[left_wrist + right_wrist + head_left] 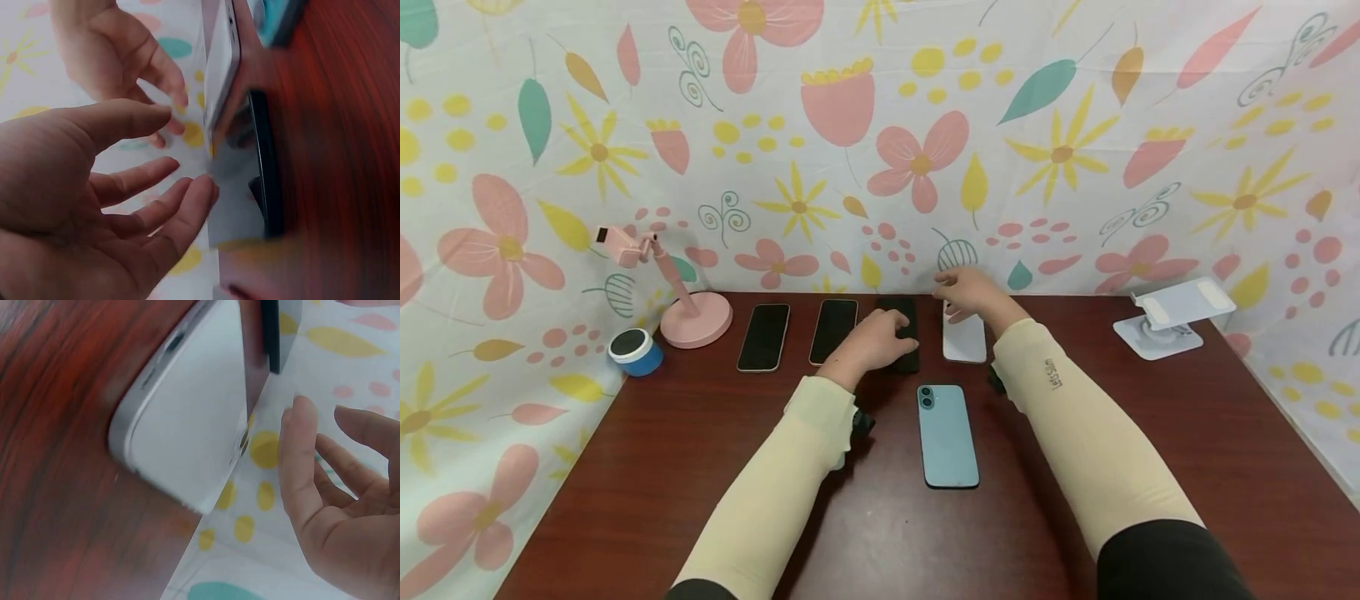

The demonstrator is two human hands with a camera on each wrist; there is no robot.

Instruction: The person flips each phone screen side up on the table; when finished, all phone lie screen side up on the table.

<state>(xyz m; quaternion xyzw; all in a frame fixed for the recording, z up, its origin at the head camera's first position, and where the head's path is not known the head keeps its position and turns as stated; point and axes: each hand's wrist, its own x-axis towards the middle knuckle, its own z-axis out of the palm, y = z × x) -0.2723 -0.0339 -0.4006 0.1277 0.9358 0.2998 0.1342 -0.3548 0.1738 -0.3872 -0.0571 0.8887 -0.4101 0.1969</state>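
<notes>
My left hand (877, 340) hovers over a black phone (910, 358) at the back of the table, its fingers loosely bent and holding nothing. In the left wrist view, the black phone (265, 162) lies just beyond the fingertips. My right hand (973, 296) is above the far end of a white phone (964, 340), which lies back up. Seen from the right wrist, the relaxed fingers (300, 462) stay apart from the white phone (187, 406). A light blue phone (949, 442) with two camera lenses lies nearer, between my forearms.
Two phones with dark screens, one (763, 337) and another (833, 329), lie to the left. Farther left stand a pink stand (696, 319) and a blue jar (638, 354). A white folding stand (1180, 312) is at right. A patterned cloth (880, 167) hangs behind the table.
</notes>
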